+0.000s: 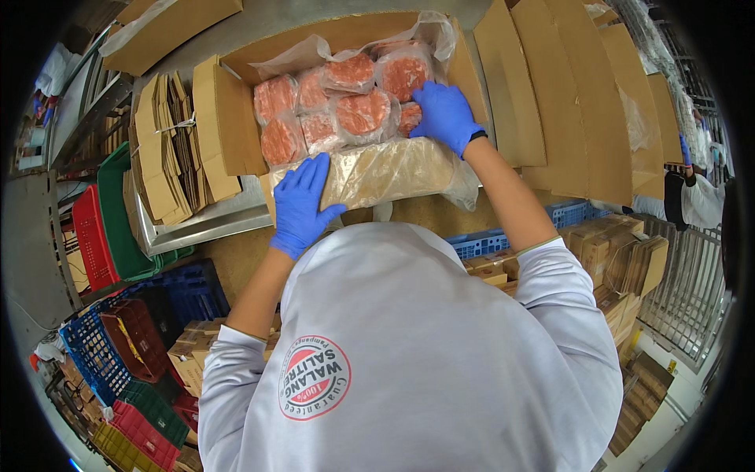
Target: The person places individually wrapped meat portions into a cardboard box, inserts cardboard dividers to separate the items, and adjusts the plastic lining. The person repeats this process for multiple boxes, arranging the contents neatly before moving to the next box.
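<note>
In front of me is an open cardboard box [243,115] lined with clear plastic film [439,35]. Several plastic-wrapped packs of round reddish meat patties [363,112] lie in it in rows, some stacked on others. My right hand [446,115], in a blue glove, reaches in at the right end. Its thumb and fingers are around a wrapped meat pack [409,120], partly hidden by the hand. My left hand [302,197], also blue-gloved, lies flat on the left end of the film-covered near side [383,177] of the box, thumb spread out.
A tied bundle of flattened cardboard [168,147] stands left on a metal table [206,227]. Open cartons [566,100] are at the right. Green [115,218] and red plastic crates [93,239] are at left. Stacked cartons [607,248] stand behind me; another person [696,194] is far right.
</note>
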### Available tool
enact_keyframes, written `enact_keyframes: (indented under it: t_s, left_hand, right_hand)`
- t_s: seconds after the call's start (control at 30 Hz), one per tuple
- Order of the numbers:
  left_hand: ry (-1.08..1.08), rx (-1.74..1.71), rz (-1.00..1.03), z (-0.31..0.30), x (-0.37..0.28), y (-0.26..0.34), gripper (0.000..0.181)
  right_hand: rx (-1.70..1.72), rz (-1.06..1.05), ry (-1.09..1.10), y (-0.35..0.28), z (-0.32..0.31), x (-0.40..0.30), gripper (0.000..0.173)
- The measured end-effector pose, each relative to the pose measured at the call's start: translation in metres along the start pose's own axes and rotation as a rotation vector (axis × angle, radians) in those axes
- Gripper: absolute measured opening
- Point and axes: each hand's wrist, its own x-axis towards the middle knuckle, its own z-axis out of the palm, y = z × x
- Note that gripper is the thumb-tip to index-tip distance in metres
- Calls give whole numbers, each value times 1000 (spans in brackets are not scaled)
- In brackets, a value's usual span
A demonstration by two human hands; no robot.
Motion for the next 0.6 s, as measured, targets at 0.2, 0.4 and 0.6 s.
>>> enact_keyframes:
  t_s: [0.2, 0.4, 0.6]
  left_hand:
    - [137, -38, -81, -7, 61, 8, 78]
    - [122, 64, 150, 20, 115, 35, 72]
    - [129, 166, 146, 40, 108, 31, 75]
  right_hand:
    - [-147, -119, 426, 8, 8, -1, 46]
    - [-377, 15, 363, 20, 36, 13, 42]
    - [217, 15, -251, 5, -52, 2, 38]
